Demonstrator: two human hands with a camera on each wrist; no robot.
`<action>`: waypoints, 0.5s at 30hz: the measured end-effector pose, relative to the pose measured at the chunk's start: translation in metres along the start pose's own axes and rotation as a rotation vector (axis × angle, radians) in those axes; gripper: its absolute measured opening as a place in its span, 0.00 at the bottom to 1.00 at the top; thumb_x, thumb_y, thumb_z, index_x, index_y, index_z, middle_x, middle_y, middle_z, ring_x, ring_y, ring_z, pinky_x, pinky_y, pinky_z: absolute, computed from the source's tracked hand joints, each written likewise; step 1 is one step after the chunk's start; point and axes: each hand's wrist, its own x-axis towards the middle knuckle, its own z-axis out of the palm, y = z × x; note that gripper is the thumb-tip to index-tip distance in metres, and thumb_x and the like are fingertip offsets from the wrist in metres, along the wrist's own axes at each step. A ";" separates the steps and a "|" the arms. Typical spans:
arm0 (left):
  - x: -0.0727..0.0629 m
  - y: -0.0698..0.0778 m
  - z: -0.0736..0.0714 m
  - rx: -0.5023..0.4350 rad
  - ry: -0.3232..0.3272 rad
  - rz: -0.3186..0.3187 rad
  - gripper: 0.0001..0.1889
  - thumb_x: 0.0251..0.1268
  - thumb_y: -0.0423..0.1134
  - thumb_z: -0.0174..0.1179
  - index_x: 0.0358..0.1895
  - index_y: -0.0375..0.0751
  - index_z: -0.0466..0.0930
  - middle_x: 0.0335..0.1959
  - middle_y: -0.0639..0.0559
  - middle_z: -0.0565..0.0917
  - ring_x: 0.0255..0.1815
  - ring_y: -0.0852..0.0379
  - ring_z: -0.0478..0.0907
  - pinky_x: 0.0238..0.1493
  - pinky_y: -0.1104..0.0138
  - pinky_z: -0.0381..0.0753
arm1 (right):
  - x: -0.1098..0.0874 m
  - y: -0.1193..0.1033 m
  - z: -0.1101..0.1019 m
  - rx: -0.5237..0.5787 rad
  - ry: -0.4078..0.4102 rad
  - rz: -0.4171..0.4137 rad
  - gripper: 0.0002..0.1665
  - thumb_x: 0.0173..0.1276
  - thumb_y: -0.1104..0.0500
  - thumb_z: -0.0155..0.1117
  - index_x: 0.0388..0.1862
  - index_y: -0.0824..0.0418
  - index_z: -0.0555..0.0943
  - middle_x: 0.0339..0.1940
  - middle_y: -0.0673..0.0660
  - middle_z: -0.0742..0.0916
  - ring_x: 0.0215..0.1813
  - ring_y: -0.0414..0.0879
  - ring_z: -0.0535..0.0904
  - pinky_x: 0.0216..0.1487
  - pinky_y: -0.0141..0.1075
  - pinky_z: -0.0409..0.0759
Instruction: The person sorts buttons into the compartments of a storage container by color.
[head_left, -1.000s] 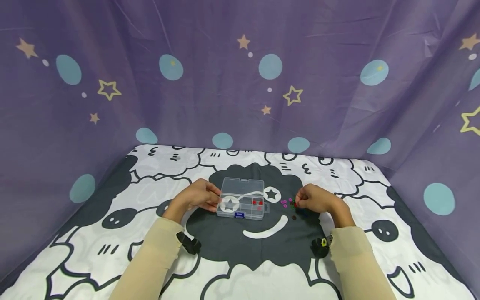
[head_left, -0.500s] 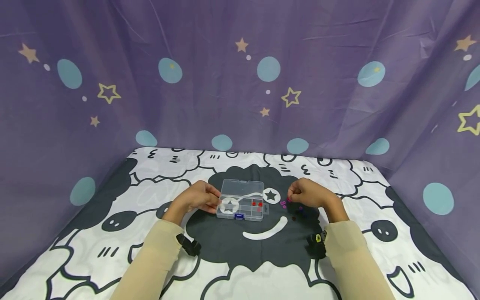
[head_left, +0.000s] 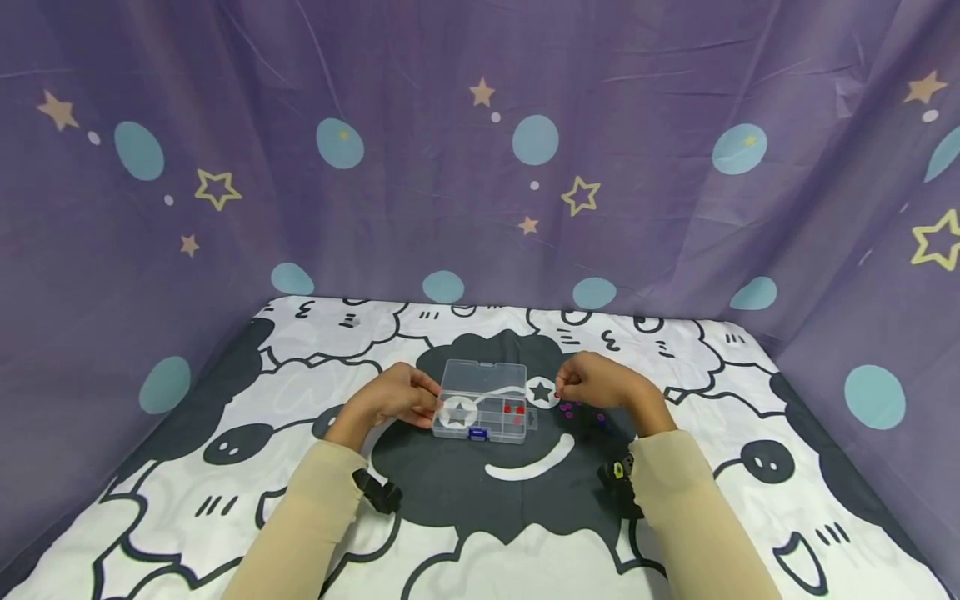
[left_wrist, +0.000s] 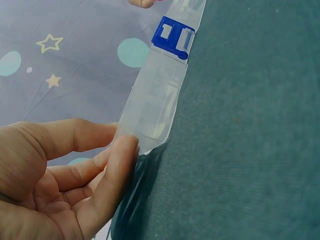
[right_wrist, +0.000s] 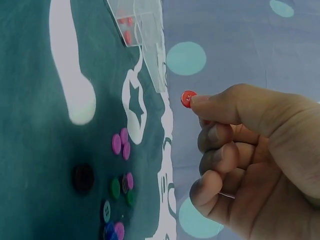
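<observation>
A clear plastic compartment box (head_left: pixel 480 414) with a blue latch (left_wrist: pixel 173 38) lies with its lid (head_left: pixel 485 375) raised. Several red buttons (head_left: pixel 514 409) sit in its right-hand compartments. My left hand (head_left: pixel 401 395) pinches the box's left end between thumb and fingers. To the right of the box and above the cloth, my right hand (head_left: pixel 597 380) holds a small red button (right_wrist: pixel 188 99) between thumb and finger. The other fingers of that hand are curled in.
Loose buttons lie right of the box: pink ones (right_wrist: pixel 116 144), green ones (right_wrist: pixel 115 188), a dark brown one (right_wrist: pixel 83 178), a teal one (right_wrist: pixel 106 211) and blue ones (right_wrist: pixel 109 231). A cartoon-printed cloth (head_left: pixel 525 500) covers the table. Behind hangs a purple curtain (head_left: pixel 420 208).
My right hand has risen from the loose buttons and moved left toward the box, with a red button in its fingers. My left hand stays at the box's left end.
</observation>
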 end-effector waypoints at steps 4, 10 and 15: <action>-0.001 0.000 0.000 0.000 -0.001 0.000 0.17 0.64 0.26 0.65 0.54 0.21 0.78 0.35 0.38 0.82 0.29 0.52 0.84 0.35 0.59 0.91 | 0.006 -0.004 0.002 -0.013 0.000 -0.016 0.06 0.73 0.68 0.63 0.36 0.69 0.84 0.29 0.57 0.86 0.26 0.39 0.72 0.29 0.32 0.74; 0.000 0.000 -0.001 0.000 0.002 0.003 0.17 0.64 0.25 0.65 0.54 0.20 0.78 0.36 0.38 0.83 0.29 0.51 0.84 0.35 0.59 0.91 | 0.014 -0.012 0.006 -0.033 -0.007 -0.045 0.07 0.73 0.68 0.62 0.35 0.67 0.85 0.29 0.56 0.86 0.26 0.39 0.72 0.29 0.32 0.74; 0.000 -0.001 0.000 0.002 0.005 0.006 0.17 0.64 0.25 0.65 0.54 0.21 0.78 0.36 0.38 0.83 0.28 0.52 0.84 0.35 0.59 0.91 | 0.019 -0.019 0.009 -0.064 -0.026 -0.027 0.08 0.74 0.66 0.61 0.36 0.63 0.85 0.29 0.54 0.86 0.27 0.39 0.72 0.29 0.33 0.75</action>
